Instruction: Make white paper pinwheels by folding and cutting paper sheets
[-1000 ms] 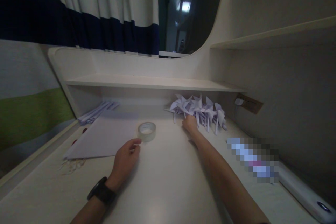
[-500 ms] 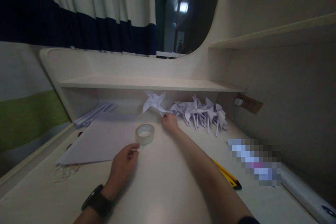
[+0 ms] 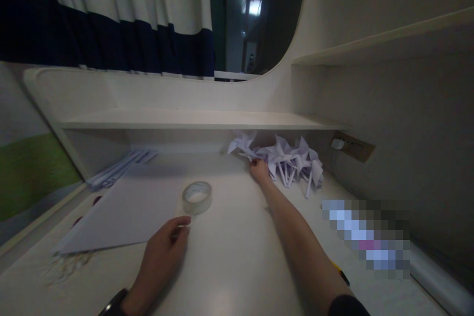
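My right hand point(image 3: 259, 170) is closed at the far side of the desk, gripping a white paper pinwheel point(image 3: 242, 144) low down, by its stick. The pinwheel's blades tilt toward the shelf and touch or overlap a cluster of similar white pinwheels point(image 3: 292, 155) on the right; which of the two I cannot tell. My left hand point(image 3: 163, 256), wearing a dark watch, rests over the desk with thumb and forefinger slightly apart. No object shows in it. Just beyond its fingertips lies a roll of clear tape point(image 3: 197, 197).
White paper sheets point(image 3: 129, 207) lie on the left, with rolled paper sticks point(image 3: 124, 168) behind them and small pale pieces point(image 3: 68, 266) in front. A yellow-and-black tool point(image 3: 341, 272) shows partly beside my right forearm. A low shelf point(image 3: 185, 121) overhangs the back.
My right hand has carried the pinwheel rightward to the cluster. The view has shifted a little, so the tape and paper appear lower and farther left. My left hand keeps its pose.
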Tool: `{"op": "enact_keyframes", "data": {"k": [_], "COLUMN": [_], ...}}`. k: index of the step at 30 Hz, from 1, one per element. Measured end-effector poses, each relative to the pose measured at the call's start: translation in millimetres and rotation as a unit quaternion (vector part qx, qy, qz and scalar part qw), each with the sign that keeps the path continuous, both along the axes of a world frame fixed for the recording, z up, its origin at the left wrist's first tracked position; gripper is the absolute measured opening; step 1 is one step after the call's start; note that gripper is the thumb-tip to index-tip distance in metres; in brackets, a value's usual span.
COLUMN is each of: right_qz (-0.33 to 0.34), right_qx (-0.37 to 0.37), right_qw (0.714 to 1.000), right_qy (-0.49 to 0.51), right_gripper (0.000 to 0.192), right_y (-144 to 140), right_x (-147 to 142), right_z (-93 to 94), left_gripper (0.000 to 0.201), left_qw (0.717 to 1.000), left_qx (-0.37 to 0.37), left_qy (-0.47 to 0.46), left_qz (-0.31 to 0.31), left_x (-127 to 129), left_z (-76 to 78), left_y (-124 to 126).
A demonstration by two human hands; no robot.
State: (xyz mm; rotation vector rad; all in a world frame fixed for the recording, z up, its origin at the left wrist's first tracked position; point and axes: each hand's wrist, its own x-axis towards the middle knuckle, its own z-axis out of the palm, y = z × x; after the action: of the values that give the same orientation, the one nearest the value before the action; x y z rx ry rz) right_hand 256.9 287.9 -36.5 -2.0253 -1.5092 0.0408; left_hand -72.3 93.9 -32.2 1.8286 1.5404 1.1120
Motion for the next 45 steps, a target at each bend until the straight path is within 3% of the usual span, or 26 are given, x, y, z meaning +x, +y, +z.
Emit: {"op": "enact_keyframes", "data": {"k": [6, 11, 19, 25, 32, 45], "right_qz": [-0.059, -0.087, -0.099, -0.129, -0.148, -0.087], "right_qx": [-0.003, -0.001, -0.003, -0.046, -0.075, -0.069], "right_qw": [0.998, 0.996, 0.995, 0.989, 0.981, 0.972], "right_qy": [0.008, 0.003, -0.027, -0.048, -0.096, -0.207], "right_gripper": [0.03, 0.031, 0.031, 0.027, 0.027, 0.026], "right_y": [-13, -22, -37, -77, -101, -108], "right_x": [52, 67, 26, -6, -13, -32], "right_z": [-1.5, 3.9, 23.9, 9.0, 6.9, 9.0], "left_gripper": [0.035, 0.037, 0.034, 0.035, 0.034, 0.032], "left_qw": [1.0, 0.999, 0.999, 0.999, 0.999, 1.0], "left_qx": [-0.007, -0.007, 0.003, -0.001, 0.0, 0.008], "left_qy": [0.029, 0.041, 0.045, 0.046, 0.043, 0.027], "left_qz": [0.005, 0.008, 0.007, -0.005, -0.005, -0.012], "left_x": [-1, -1, 0, 1, 1, -1], "left_z": [-3.9, -6.0, -5.0, -2.6, -0.2, -4.4], "left_y": [3, 4, 4, 2, 2, 5]}}
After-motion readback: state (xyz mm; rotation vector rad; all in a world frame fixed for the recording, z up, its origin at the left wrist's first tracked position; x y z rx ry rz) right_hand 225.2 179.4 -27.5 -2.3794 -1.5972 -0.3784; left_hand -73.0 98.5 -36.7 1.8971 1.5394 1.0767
